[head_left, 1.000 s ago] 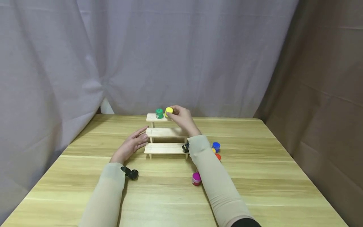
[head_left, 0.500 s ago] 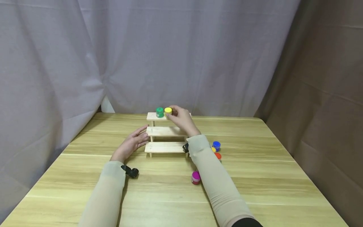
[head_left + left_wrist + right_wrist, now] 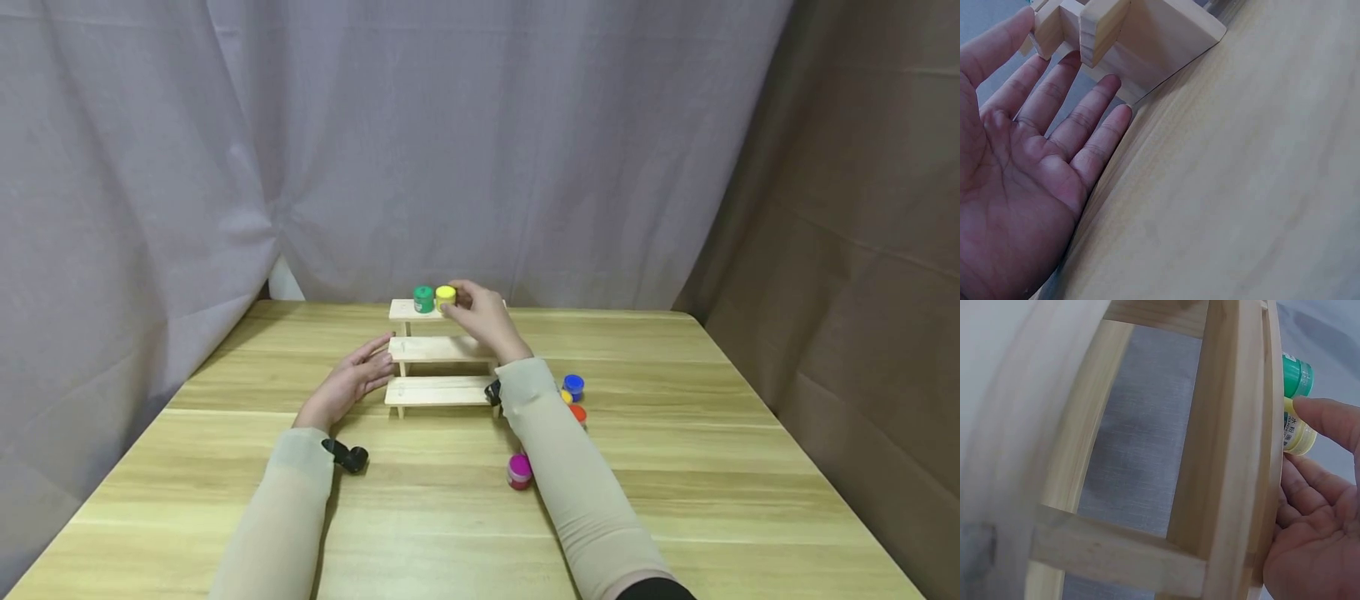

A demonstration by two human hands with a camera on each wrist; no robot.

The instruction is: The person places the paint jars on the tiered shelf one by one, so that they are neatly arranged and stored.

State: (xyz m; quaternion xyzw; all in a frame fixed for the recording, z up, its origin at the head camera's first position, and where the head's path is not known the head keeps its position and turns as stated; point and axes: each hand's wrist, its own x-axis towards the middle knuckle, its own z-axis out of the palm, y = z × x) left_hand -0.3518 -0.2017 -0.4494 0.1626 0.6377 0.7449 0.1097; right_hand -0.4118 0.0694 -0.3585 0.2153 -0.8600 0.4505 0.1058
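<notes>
Your right hand (image 3: pixel 482 317) pinches the yellow jar (image 3: pixel 446 297) between thumb and fingertips on the top step of the wooden stand (image 3: pixel 438 350). The jar is a small round pot with a glossy yellow lid and a paler yellow body. In the right wrist view a printed label (image 3: pixel 1289 432) with small dark characters runs round its side, too fine to read. It stands just beside the green jar (image 3: pixel 423 299), which has the same squat cylinder shape; whether the 2 touch is hard to tell.

The stand is pale unfinished wood, built as 3 flat slat steps on thin square legs, with visible grain and sharp sawn edges. The right wrist view shows its underside as plain bars and a cross brace.

Your left hand (image 3: pixel 347 383) is released, palm open and fingers straight. Its fingertips (image 3: pixel 1112 84) lie against the left end of the stand near the lower steps, with the edge of the hand on the table (image 3: pixel 712 467).

The table has a smooth, light wood-grain surface with long straight board lines. On it, to the right of the stand, lie a blue jar (image 3: pixel 573 386), a red jar (image 3: pixel 577 413) partly behind your forearm, and a magenta jar (image 3: pixel 519 471) nearer to you. Soft grey fabric hangs in folds behind.
</notes>
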